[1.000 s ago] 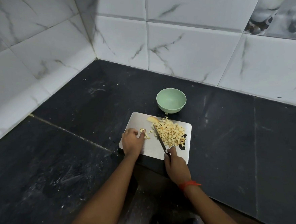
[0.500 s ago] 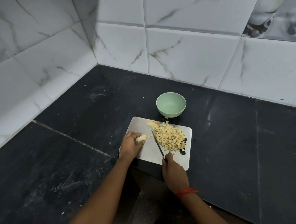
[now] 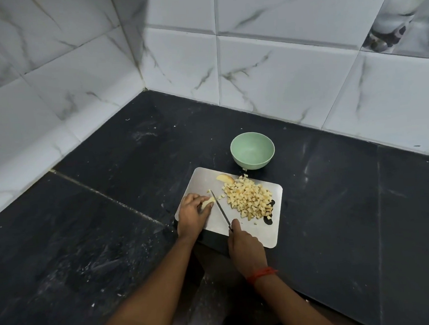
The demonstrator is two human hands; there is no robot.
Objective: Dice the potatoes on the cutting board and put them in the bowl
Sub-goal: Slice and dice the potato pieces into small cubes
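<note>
1. The left hand [image 3: 192, 212] pinched a pale potato strip [image 3: 209, 202] at the rectangular metal cutting board's [image 3: 269, 234] left side.
2. The right hand [image 3: 244, 246] gripped a slim knife [image 3: 220, 211] beside that strip.
3. Yellow potato dice [image 3: 249, 200] lay mid-board, outside the round green bowl [image 3: 252, 150] beyond it.
4. Left fingertips [image 3: 201, 200] likely needed tucking clear of the blade.

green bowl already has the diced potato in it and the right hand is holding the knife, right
Not quite. In the head view the green bowl is empty; the diced potato lies in a pile on the cutting board. The right hand does hold the knife.
</note>
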